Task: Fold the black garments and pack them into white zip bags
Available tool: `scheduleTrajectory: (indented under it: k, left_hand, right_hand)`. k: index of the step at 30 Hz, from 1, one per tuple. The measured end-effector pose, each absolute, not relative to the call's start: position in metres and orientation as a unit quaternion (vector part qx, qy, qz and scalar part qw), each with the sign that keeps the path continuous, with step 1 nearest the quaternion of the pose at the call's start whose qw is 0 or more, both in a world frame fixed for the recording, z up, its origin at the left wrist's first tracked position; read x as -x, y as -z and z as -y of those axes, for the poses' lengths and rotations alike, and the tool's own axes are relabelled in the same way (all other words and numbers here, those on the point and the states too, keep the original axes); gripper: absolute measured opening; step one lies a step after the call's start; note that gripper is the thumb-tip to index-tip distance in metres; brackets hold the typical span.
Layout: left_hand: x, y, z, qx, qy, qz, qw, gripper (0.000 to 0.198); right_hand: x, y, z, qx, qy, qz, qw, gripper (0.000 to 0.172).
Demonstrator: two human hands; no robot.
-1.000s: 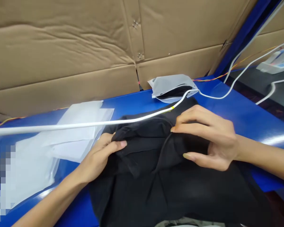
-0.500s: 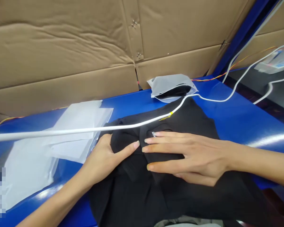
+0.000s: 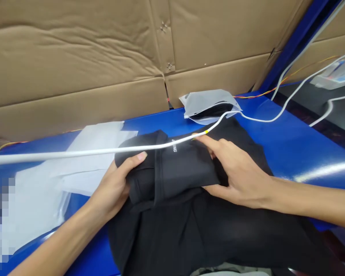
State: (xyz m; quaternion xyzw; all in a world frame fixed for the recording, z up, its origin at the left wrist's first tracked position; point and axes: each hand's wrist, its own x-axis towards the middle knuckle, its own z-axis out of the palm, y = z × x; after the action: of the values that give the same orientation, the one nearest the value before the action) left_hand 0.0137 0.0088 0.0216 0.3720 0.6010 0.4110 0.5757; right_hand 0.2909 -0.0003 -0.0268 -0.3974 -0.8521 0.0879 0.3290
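Note:
A black garment (image 3: 189, 226) lies on the blue table (image 3: 290, 142) in front of me. Its far part is folded back toward me into a thick flap (image 3: 175, 168) with small white lettering. My left hand (image 3: 115, 184) grips the left end of that flap, thumb on top. My right hand (image 3: 235, 172) holds the flap's right side, fingers wrapped round the fabric edge. A white cable (image 3: 74, 154) stretches across just above the fold.
Flat white plastic bags (image 3: 83, 161) lie on the table to the left. A white bag holding something dark (image 3: 208, 107) sits at the back by the cardboard wall (image 3: 103, 69). More white cables (image 3: 304, 82) run off to the right.
Both hands went from pressing flat on the black fabric to gripping it. The far part of the garment has been folded back toward me into a flap.

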Motion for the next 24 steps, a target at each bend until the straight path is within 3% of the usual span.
scheduleTrajectory:
  k: [5,10,12,19,24]
  left_hand:
    - [-0.011,-0.018,-0.007,-0.389,-0.437,-0.590,0.557,0.033]
    - [-0.012,-0.018,-0.001,-0.462,-0.459,-0.558,0.514,0.036]
    - [-0.013,-0.017,-0.001,-0.483,-0.431,-0.566,0.510,0.037]
    - [-0.008,-0.010,-0.008,-0.449,-0.402,-0.606,0.519,0.045]
    - [-0.001,-0.003,-0.012,-0.558,-0.341,-0.629,0.419,0.054]
  right_hand:
    - [-0.292,0.023,-0.001,0.379,-0.103,0.854,0.341,0.067]
    - [-0.301,0.019,-0.006,0.375,0.050,0.846,0.377,0.042]
    - [-0.305,0.020,-0.008,0.382,0.058,0.839,0.382,0.038]
    - [-0.304,0.029,-0.015,0.394,-0.098,0.840,0.360,0.049]
    - [-0.305,0.030,-0.018,0.373,-0.069,0.848,0.370,0.057]
